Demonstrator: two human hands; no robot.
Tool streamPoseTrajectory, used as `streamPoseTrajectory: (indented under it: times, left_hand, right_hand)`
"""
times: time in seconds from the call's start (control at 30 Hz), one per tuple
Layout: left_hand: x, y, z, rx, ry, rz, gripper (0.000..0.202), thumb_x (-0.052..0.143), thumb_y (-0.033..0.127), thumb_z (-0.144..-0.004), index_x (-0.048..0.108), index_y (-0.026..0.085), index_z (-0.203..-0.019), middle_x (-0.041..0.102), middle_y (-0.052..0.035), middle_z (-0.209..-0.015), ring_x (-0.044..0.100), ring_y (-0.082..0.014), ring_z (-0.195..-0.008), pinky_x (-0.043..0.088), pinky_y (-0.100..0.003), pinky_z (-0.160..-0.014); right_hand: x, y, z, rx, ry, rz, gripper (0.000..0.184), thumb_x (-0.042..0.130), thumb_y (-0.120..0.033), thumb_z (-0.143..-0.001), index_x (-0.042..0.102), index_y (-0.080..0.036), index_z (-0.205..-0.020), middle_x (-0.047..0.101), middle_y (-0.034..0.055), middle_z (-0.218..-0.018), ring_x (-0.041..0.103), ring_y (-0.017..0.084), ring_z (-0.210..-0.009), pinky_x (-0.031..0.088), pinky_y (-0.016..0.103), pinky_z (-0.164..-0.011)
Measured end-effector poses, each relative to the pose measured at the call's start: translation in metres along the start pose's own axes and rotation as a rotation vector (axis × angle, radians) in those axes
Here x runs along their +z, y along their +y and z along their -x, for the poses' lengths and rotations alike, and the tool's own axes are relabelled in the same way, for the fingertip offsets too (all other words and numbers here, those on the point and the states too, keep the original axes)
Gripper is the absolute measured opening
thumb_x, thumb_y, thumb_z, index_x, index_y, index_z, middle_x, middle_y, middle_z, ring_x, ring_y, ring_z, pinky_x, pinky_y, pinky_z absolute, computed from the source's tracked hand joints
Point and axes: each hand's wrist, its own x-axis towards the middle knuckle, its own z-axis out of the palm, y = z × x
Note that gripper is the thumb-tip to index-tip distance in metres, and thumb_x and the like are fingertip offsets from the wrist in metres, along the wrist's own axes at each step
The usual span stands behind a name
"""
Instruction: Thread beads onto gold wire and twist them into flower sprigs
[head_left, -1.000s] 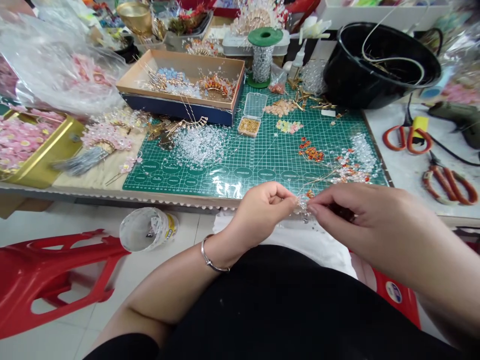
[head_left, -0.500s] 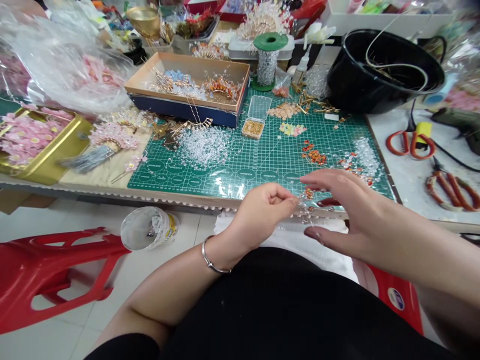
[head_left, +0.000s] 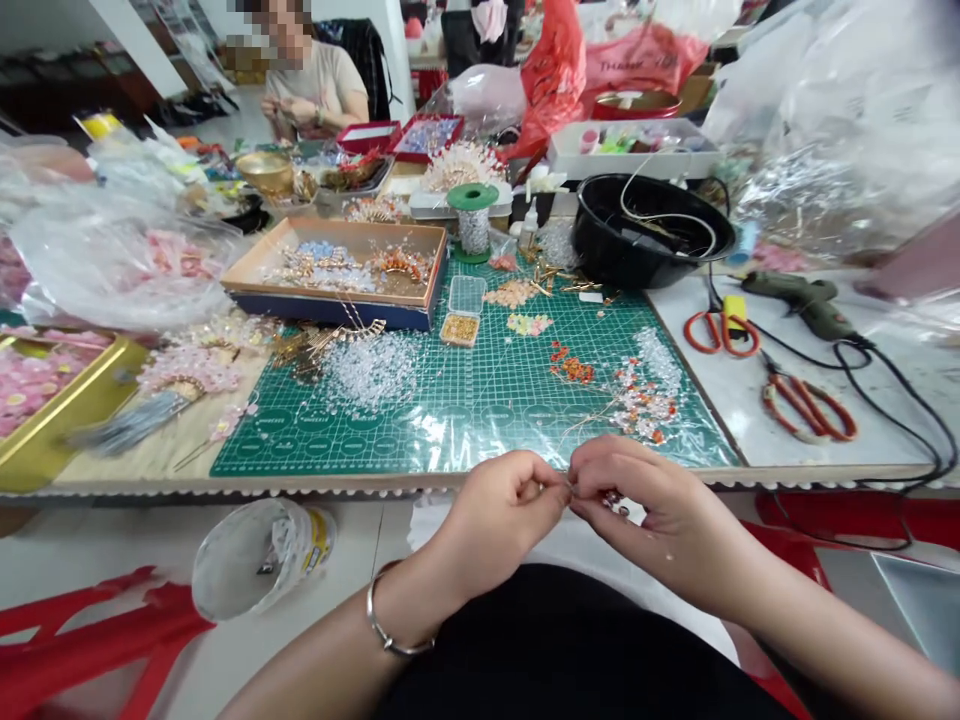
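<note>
Two bare hands meet just past the near edge of a cluttered bench [head_left: 847,458], above a white cloth [head_left: 559,545] on the person's lap. The left hand [head_left: 499,520] and right hand [head_left: 645,510] pinch, fingertips almost touching, a small beaded piece [head_left: 616,503]; most of it is hidden, though a few beads show beneath the right fingers. Behind, on a green mat [head_left: 465,440], lie orange beads [head_left: 574,368], a heap of clear beads [head_left: 367,370] and a spray of wired beads [head_left: 645,405]. A loosened pinch could drop the piece into the cloth; pulling too hard might kink or snap any fine wire; a careless sleeve or wrist could scatter the loose beads.
</note>
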Motion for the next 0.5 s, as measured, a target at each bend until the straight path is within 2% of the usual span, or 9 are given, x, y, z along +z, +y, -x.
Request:
streamPoseTrajectory:
  times: [0.13, 0.23, 0.37, 0.5]
  left_hand:
    - [-0.01, 0.01, -0.01, 0.289, 0.023, -0.533, 0.019, 0.051, 0.029, -0.099, 0.062, 0.019, -0.089, 0.063, 0.0011, -0.072, 0.054, -0.0134, -0.065, 0.035, -0.027, -0.06]
    - [-0.02, 0.016, -0.026, 0.412, 0.085, -0.854, 0.022, 0.046, 0.024, -0.101, 0.063, 0.019, -0.088, 0.068, 0.0005, -0.073, 0.059, -0.0144, -0.065, 0.035, -0.028, -0.059]
    - [-0.024, 0.017, -0.054, 0.46, 0.159, -1.051, 0.026, 0.042, 0.025, -0.104, 0.065, 0.019, -0.092, 0.07, -0.001, -0.077, 0.062, -0.0162, -0.07, 0.038, -0.028, -0.061]
    - [-0.017, 0.009, -0.08, 0.478, 0.164, -1.121, 0.028, 0.042, 0.024, -0.104, 0.068, 0.018, -0.096, 0.07, -0.0053, -0.088, 0.064, -0.0196, -0.083, 0.045, -0.03, -0.069]
  right_hand:
    - [-0.018, 0.019, 0.006, 0.072, 0.036, -0.024, 0.013, 0.061, -0.015, -0.094, 0.055, -0.026, -0.089, 0.066, 0.0015, -0.087, 0.068, 0.017, -0.082, 0.058, 0.029, -0.07]
    - [-0.03, 0.041, 0.0, 0.101, 0.061, 0.015, 0.011, 0.062, -0.02, -0.095, 0.056, -0.026, -0.088, 0.067, 0.0024, -0.089, 0.067, 0.019, -0.084, 0.057, 0.032, -0.074]
    - [-0.036, 0.067, -0.02, 0.102, 0.056, 0.13, 0.007, 0.059, -0.022, -0.094, 0.062, -0.026, -0.09, 0.069, 0.0045, -0.094, 0.068, 0.023, -0.093, 0.056, 0.04, -0.085]
    - [-0.049, 0.077, -0.025, 0.156, 0.061, 0.257, 0.013, 0.06, -0.029, -0.093, 0.07, -0.025, -0.101, 0.072, 0.009, -0.115, 0.068, 0.028, -0.109, 0.056, 0.045, -0.093]
